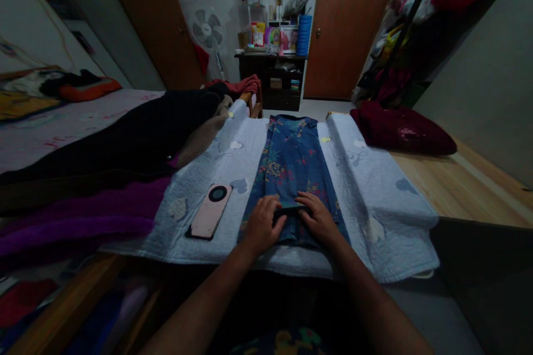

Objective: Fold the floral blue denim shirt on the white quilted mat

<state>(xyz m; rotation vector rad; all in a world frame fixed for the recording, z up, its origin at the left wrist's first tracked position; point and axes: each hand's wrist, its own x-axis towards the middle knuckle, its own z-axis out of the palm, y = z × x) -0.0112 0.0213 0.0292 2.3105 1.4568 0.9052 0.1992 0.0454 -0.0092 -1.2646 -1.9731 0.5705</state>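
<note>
A blue floral garment (291,163), folded into a long strip, lies lengthwise on a pale quilted cover (225,166). At its near end, my left hand (263,224) grips a turned-up fold, thumb below and fingers on top. My right hand (320,217) pinches the same fold on the other side. Between both hands runs a dark band along the fold; whether it is a trim or a shadowed edge I cannot tell. A pink phone (210,212) with a round black camera ring lies face down left of the garment.
Dark and purple clothes (137,133) are heaped on the left, beside a bed. A maroon folded bundle (408,128) rests on the wooden surface (449,183) at right. Farther back stand a fan (207,28), a dark cabinet (270,82) and a brown door (347,28).
</note>
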